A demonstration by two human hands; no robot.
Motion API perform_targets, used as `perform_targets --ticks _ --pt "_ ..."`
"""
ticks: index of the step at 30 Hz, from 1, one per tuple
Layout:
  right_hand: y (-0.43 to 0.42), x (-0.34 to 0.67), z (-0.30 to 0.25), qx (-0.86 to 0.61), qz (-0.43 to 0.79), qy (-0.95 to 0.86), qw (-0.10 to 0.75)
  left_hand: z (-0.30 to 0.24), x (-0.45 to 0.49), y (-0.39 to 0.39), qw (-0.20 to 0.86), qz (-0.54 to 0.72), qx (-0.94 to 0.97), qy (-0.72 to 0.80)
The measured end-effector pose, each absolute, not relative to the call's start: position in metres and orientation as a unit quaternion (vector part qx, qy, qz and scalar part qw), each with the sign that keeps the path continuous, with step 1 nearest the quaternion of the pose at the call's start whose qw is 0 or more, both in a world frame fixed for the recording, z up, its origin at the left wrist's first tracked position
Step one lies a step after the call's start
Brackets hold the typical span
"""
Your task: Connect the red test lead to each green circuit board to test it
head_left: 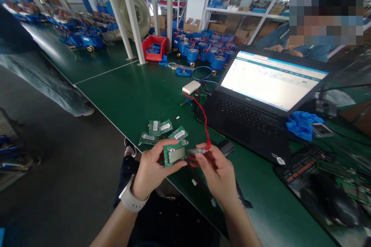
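- At the desk (124, 96) edge, a green display board (174, 154) is pinched in the left hand (150, 171), its long axis running sideways.
- Just right of it, a red-wired connector (198, 151) is gripped by the right hand (217, 173), almost touching the board's right end.

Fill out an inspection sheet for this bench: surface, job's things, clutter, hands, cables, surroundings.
Surface: green bench, matte, seam line across it.
Job's things: display board; grey clip at its right edge.
Clutter: loose boards, open laptop, white box, blue cloth.
Hands: left hand grips the display board; right hand pinches the grey clip.
Cables: red wire runs from the grey clip toward the white box.
Surroundings: blue meters, red bin, shelving, a person's legs at left.
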State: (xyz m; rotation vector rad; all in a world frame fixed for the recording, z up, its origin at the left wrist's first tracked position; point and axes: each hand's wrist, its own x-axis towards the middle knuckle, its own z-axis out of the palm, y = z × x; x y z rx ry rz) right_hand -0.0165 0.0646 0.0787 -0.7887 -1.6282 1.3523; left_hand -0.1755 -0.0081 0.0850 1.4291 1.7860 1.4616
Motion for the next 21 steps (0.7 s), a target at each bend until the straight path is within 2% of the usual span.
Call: perform_targets --ticks 9,17,21 --pt "0.065 -0.015 0.077 -0.319 0.529 -0.668 0.415 0.085 -0.173 -0.010 0.184 0.508 0.539 0.647" --pt "0.063 -0.014 0.074 -0.333 0.370 -0.756 0.426 0.091 -0.161 -0.007 0.072 0.495 0.571 0.652" --pt "0.061 -0.016 0.076 -0.324 0.329 -0.771 0.439 0.092 -0.159 -0.004 0.047 0.494 0.577 0.649"
